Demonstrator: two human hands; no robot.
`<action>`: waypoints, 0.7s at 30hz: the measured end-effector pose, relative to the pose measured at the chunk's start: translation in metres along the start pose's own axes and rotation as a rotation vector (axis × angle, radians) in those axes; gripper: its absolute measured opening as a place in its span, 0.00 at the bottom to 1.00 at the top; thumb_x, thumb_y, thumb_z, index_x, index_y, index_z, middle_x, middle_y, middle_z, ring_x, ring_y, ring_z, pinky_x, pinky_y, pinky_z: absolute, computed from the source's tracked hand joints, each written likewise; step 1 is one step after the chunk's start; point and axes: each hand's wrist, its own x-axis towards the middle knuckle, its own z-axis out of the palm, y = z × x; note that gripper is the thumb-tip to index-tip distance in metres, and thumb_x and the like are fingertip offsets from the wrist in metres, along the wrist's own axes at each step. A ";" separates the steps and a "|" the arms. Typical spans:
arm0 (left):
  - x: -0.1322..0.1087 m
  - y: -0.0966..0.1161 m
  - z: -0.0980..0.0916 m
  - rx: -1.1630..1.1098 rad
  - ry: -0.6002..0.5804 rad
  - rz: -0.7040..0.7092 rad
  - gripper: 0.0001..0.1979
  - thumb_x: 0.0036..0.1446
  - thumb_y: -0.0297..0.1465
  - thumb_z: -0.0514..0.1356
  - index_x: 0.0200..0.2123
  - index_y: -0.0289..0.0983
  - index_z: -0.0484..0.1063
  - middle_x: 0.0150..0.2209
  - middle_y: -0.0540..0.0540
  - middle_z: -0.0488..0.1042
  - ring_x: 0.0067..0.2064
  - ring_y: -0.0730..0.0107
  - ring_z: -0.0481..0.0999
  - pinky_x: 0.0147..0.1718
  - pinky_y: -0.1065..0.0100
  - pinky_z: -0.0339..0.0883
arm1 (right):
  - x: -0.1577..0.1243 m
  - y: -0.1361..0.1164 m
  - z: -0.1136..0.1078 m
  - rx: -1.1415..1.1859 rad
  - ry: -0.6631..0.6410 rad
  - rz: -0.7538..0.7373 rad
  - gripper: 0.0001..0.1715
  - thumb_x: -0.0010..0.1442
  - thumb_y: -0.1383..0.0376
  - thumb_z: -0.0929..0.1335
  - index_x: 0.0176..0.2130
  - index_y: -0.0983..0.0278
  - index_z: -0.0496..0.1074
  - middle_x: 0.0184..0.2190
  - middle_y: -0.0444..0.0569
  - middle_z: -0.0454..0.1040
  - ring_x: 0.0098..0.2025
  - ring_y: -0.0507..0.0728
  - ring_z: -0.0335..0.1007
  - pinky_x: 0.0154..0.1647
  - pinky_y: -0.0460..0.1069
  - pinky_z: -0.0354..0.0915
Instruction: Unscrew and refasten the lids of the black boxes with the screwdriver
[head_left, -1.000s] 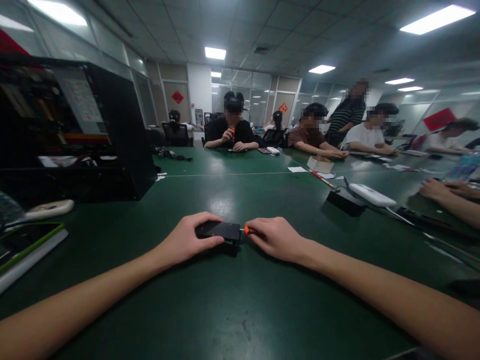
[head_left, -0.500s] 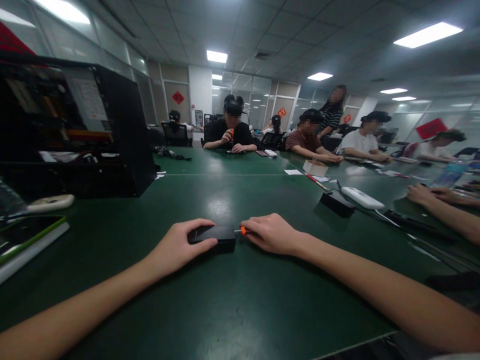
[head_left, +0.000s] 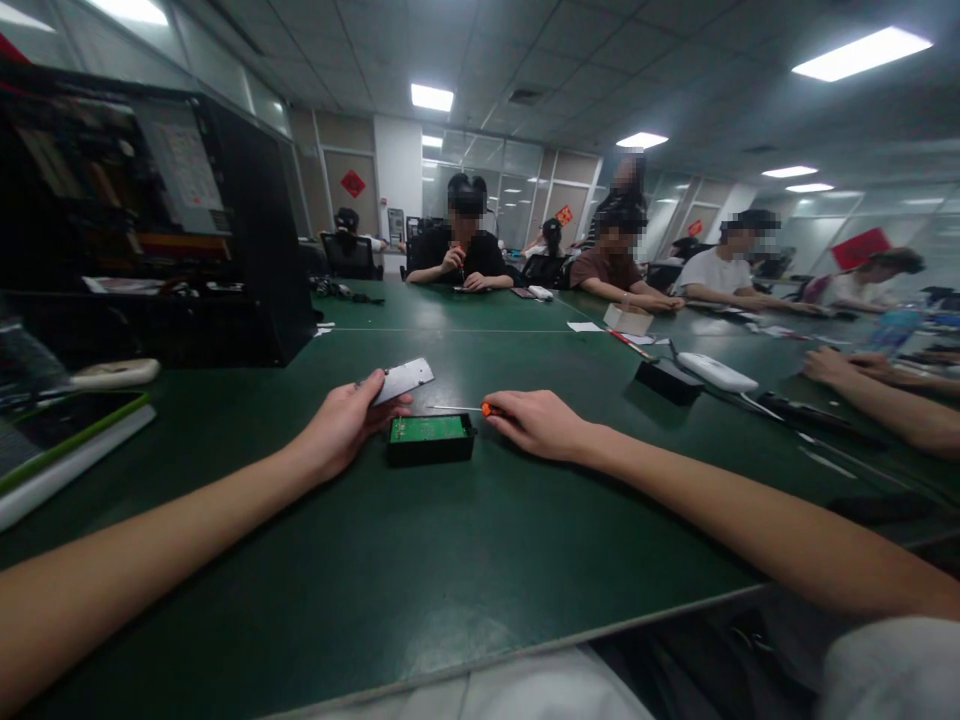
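On the green table, an open black case (head_left: 430, 455) shows a green circuit board (head_left: 427, 428) inside. My left hand (head_left: 341, 425) is closed on the case's cover (head_left: 405, 381), tilted with its silvery inner face up, just above and behind the case. My right hand (head_left: 540, 425) is closed around a screwdriver (head_left: 487, 409) with an orange handle. The screwdriver's thin shaft points left, by the right rear of the case. Most of the handle is hidden by my fingers.
A computer tower (head_left: 247, 230) with its side open stands at the left. Nearer lies a green-edged phone (head_left: 75, 440) on a white object. At the right are a black box (head_left: 667, 381) and a white power strip (head_left: 716, 371). Several people sit around the table (head_left: 480, 560).
My left hand has lifted the cover off the black case, uncovering the circuit board. The screwdriver has come away from the case's right end, and more of its shaft shows.
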 end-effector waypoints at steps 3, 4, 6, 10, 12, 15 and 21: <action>-0.001 0.005 -0.001 -0.036 -0.021 -0.011 0.08 0.69 0.28 0.55 0.40 0.32 0.74 0.34 0.42 0.83 0.31 0.69 0.82 0.32 0.71 0.74 | 0.001 -0.001 0.004 0.024 0.017 0.059 0.23 0.72 0.57 0.59 0.59 0.66 0.67 0.50 0.55 0.76 0.47 0.58 0.75 0.47 0.51 0.65; -0.001 0.005 -0.001 -0.043 -0.030 -0.014 0.07 0.68 0.27 0.56 0.40 0.32 0.74 0.34 0.42 0.83 0.31 0.69 0.82 0.32 0.71 0.74 | 0.002 -0.002 0.005 0.032 0.019 0.070 0.23 0.71 0.58 0.59 0.59 0.66 0.66 0.51 0.55 0.76 0.48 0.58 0.75 0.48 0.52 0.65; -0.003 0.006 -0.002 -0.050 -0.055 -0.021 0.06 0.66 0.26 0.57 0.40 0.32 0.74 0.35 0.42 0.83 0.32 0.67 0.83 0.33 0.69 0.75 | 0.002 -0.003 0.006 0.047 0.016 0.075 0.23 0.70 0.59 0.60 0.60 0.66 0.66 0.51 0.55 0.76 0.48 0.58 0.74 0.48 0.51 0.65; -0.002 0.004 -0.003 -0.061 -0.084 -0.021 0.05 0.62 0.26 0.58 0.39 0.33 0.74 0.33 0.42 0.83 0.33 0.64 0.83 0.34 0.67 0.75 | 0.003 -0.004 0.006 0.064 0.012 0.059 0.24 0.69 0.58 0.62 0.60 0.66 0.66 0.48 0.56 0.76 0.45 0.57 0.74 0.46 0.51 0.66; -0.001 0.002 -0.003 -0.064 -0.084 -0.016 0.06 0.63 0.27 0.57 0.40 0.33 0.74 0.33 0.43 0.83 0.33 0.65 0.83 0.34 0.68 0.75 | 0.003 -0.003 0.007 0.067 0.018 0.043 0.24 0.69 0.58 0.62 0.59 0.66 0.66 0.49 0.56 0.76 0.46 0.57 0.74 0.46 0.51 0.66; -0.001 0.003 -0.002 -0.056 -0.093 -0.013 0.07 0.64 0.27 0.57 0.42 0.33 0.74 0.34 0.43 0.83 0.34 0.64 0.83 0.33 0.68 0.74 | 0.003 0.000 0.009 0.070 0.036 0.016 0.22 0.69 0.58 0.62 0.57 0.66 0.68 0.50 0.55 0.75 0.47 0.57 0.73 0.47 0.51 0.66; -0.008 0.006 0.000 -0.028 -0.088 -0.003 0.07 0.64 0.24 0.60 0.44 0.33 0.76 0.39 0.41 0.83 0.35 0.66 0.83 0.31 0.71 0.74 | 0.004 -0.004 0.008 0.081 0.137 -0.062 0.23 0.71 0.55 0.60 0.53 0.68 0.71 0.50 0.56 0.73 0.51 0.57 0.68 0.53 0.53 0.65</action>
